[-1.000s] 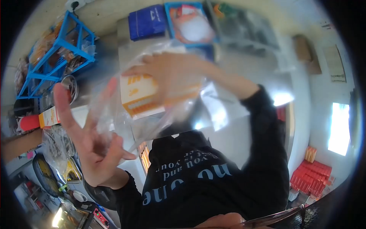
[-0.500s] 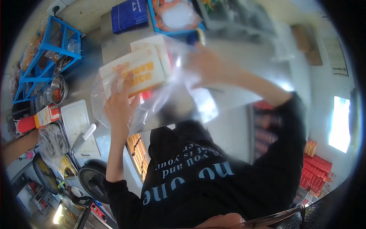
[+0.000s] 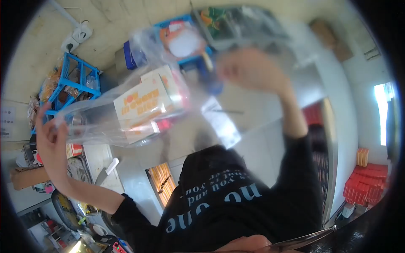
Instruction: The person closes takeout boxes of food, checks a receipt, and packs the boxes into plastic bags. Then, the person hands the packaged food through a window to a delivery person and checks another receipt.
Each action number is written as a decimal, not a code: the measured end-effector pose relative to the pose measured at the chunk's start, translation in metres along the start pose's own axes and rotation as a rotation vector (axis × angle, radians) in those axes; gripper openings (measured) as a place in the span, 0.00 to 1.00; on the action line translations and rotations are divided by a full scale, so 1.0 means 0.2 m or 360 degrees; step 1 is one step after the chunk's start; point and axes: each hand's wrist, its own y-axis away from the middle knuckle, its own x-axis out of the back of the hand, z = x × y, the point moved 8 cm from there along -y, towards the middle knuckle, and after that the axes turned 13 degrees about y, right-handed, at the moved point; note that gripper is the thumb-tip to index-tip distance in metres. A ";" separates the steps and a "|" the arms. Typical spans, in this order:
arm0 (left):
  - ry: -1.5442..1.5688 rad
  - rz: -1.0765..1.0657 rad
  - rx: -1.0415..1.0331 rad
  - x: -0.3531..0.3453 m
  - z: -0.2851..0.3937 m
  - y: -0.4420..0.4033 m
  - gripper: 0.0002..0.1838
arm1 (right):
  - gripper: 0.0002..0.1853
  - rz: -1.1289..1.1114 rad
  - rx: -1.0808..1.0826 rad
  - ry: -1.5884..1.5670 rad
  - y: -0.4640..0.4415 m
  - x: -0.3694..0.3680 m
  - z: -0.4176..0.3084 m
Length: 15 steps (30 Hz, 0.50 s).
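Observation:
A clear plastic bag [image 3: 99,120] is stretched out to the left above the metal table, with white and orange printed food boxes [image 3: 141,103] inside it. At its left end, my left hand [image 3: 52,143] has its fingers closed on the plastic. Something red and pink [image 3: 164,124] also shows through the bag near the boxes. My right hand [image 3: 255,69] is raised to the right of the bag, in front of the trays at the back. Motion blurs its fingers, so what they hold, if anything, cannot be seen.
A blue plastic rack [image 3: 80,78] stands at the back left. Near the wall are a blue tray [image 3: 179,21] and dark containers [image 3: 240,27]. A knife [image 3: 110,168] lies on a white cutting board [image 3: 95,152]. A white paper [image 3: 221,122] lies on the metal table [image 3: 257,109].
My left hand has moved from the boxes out to the left, drawing the bag's end with it. My right hand has shifted slightly right, away from the bag. The camera view has tilted.

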 end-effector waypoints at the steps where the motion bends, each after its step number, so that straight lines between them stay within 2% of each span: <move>1: -0.0380 0.0208 -0.0371 0.01 0.18 0.09 0.20 | 0.08 -0.0320 -0.0184 -0.0239 0.13 -0.26 0.12; 2: -0.0770 0.0414 -0.0736 -0.04 0.38 0.22 0.20 | 0.10 -0.0308 -0.0153 -0.0531 0.30 -0.61 0.28; 3: -0.0311 0.0714 -0.0689 -0.02 0.38 0.34 0.21 | 0.11 -0.0283 -0.0348 -0.0343 0.47 -0.82 0.37; 4: -0.0123 0.0419 -0.0782 -0.21 0.35 0.46 0.18 | 0.13 -0.0399 -0.0717 -0.0154 0.63 -0.99 0.43; 5: 0.0082 0.0111 -0.0829 -0.40 0.32 0.59 0.15 | 0.13 -0.0339 -0.0819 -0.0146 0.71 -1.05 0.41; 6: 0.0524 -0.0710 -0.0979 -0.74 0.61 0.61 0.10 | 0.13 -0.0286 -0.0920 -0.0142 0.77 -1.10 0.42; 7: 0.0617 -0.1139 -0.0780 -1.15 0.47 0.70 0.07 | 0.13 -0.0283 -0.0923 -0.0141 0.80 -1.20 0.45; 9: 0.0408 -0.1075 -0.0615 -1.79 0.10 0.79 0.11 | 0.11 0.0299 -0.0750 0.0000 0.87 -1.23 0.44; 11: -0.0083 -0.0898 -0.0738 -2.14 -0.25 0.84 0.13 | 0.09 0.0349 -0.0786 -0.0029 0.88 -1.23 0.41; 12: -0.0069 -0.0867 -0.0765 -2.15 -0.23 0.83 0.13 | 0.08 0.0415 -0.0799 -0.0052 0.84 -1.18 0.41; 14: -0.0069 -0.0749 -0.0835 -2.11 -0.22 0.86 0.19 | 0.06 0.0485 -0.0890 -0.0012 0.77 -1.06 0.32; 15: -0.0001 -0.0689 -0.0714 -2.13 -0.26 0.86 0.21 | 0.05 0.0495 -0.0810 -0.0094 0.75 -1.10 0.32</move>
